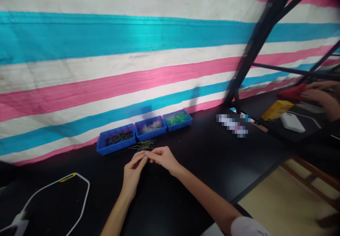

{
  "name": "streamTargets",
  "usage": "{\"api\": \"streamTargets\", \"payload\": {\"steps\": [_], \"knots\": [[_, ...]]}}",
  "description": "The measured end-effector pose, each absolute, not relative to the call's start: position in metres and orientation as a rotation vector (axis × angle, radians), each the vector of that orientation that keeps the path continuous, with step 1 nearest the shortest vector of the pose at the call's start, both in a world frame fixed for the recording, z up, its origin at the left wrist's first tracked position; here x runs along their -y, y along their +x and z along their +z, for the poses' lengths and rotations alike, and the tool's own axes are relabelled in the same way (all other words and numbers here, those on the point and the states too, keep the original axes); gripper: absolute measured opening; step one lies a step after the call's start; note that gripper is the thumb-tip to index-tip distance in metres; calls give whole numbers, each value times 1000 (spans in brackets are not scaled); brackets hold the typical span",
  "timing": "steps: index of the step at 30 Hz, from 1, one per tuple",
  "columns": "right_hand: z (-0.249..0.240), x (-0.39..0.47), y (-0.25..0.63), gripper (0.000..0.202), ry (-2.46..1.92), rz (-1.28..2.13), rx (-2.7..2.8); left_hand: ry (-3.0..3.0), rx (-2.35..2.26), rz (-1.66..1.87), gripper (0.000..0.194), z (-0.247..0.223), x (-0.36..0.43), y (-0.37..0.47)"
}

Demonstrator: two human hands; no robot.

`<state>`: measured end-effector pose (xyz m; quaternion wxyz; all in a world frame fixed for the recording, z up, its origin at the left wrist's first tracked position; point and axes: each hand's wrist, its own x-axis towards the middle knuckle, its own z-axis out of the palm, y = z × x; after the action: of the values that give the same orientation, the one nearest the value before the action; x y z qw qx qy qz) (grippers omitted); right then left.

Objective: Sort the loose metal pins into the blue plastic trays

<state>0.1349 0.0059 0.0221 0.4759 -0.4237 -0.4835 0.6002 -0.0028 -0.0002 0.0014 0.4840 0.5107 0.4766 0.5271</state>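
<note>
From the head view, the relation that matters lies just beyond my fingertips: the loose pile of thin sticks [145,145] sits on the tabletop [202,158] on the far side of my fingers, between them and the row of blue trays. The pile spreads mainly left to right, across the line of my reach; single sticks point several ways, many slanting, so there is no one shared axis. My left hand [130,174] comes up from the near side, its fingers pointing far and a little right; my right hand [166,159] comes in from the near right, its fingers pointing left. The fingertips of both meet in front of the pile, so I judge neither hand clearly nearer to it. My fingers are narrow on both sides, thumb drawn in toward forefinger; whether something tiny is pinched where they meet, I cannot tell. Beyond, the left tray [102,150] carries dark, thin pieces, the middle tray [152,136] clear, pale ones, and the right tray [180,125] green ones. The left and middle trays stand nearest the pile, while the right one is set farther off to the right.
</note>
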Motion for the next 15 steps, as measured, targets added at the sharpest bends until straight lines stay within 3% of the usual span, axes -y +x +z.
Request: {"api": "streamTargets", "payload": {"steps": [15], "knots": [[21,-6,133,28,-1058,1491,1213,1101,-1202,1308,27,-4,-2,-4]]}}
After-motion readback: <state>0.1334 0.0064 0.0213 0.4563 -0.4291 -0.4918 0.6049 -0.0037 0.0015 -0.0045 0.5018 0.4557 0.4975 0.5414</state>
